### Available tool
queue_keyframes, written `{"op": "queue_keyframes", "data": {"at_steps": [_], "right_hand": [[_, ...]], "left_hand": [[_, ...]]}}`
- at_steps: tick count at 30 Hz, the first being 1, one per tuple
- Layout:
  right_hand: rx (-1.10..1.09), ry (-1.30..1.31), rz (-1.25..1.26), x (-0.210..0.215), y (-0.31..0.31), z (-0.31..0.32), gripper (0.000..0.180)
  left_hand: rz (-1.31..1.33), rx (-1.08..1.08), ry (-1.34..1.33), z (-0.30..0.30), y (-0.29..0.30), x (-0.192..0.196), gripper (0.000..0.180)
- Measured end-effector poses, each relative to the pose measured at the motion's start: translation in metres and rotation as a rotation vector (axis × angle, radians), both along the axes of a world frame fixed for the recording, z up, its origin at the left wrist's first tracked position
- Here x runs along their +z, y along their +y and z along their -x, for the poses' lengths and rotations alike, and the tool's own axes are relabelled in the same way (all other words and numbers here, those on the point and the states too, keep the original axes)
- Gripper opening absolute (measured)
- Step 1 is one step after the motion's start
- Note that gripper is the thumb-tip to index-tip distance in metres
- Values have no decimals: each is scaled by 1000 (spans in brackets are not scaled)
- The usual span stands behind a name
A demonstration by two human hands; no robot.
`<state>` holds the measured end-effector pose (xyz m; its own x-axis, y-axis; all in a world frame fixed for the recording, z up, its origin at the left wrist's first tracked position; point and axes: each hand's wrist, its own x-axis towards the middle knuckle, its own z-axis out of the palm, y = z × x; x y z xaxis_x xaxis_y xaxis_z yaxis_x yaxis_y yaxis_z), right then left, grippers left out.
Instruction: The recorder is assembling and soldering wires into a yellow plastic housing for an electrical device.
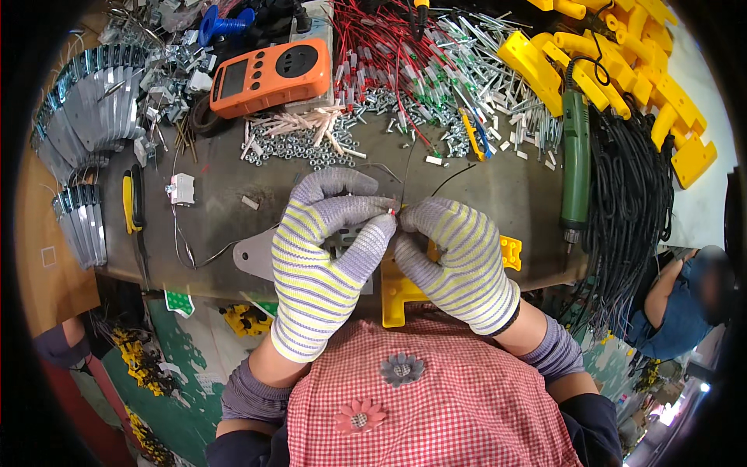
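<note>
- The left hand [323, 261] and the right hand [455, 261], both in striped knit gloves, are meeting at centre frame, their fingertips pinching narrowly on a tiny red-and-white wire end [395, 210]; the small part seems to call for two hands so close together.
- A thin dark wire [455, 177] is arcing up and right from that pinch, lying loose over the bench.
- Beneath the hands, a yellow plastic part [398, 292] and a flat grey metal plate [253, 255] are lying at the near edge of the workbench [498, 194], probably kept close for easy reach.
- Farther out, red leads [373, 47] and small metal nuts [299, 148] are lying heaped at upper centre, an orange meter [268, 76] is sitting at upper left, and a green power screwdriver [576, 156] is resting at right beside black cables [634, 202].
</note>
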<state>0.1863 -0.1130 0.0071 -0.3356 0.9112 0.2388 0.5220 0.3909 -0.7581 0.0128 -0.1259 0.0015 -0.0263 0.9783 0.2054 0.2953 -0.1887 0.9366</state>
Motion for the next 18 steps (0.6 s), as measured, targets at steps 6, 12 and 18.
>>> {"op": "queue_keyframes", "data": {"at_steps": [6,12,18], "right_hand": [[83,-96,-227,6,1,-15,15],[445,-474,-726,32,38,-34,29],[350,-61,50,17,26,-33,11]], "left_hand": [[29,-43,0,2,1,5,12],[33,-267,48,11,7,6,9],[-392,-147,566,0,4,16,16]]}}
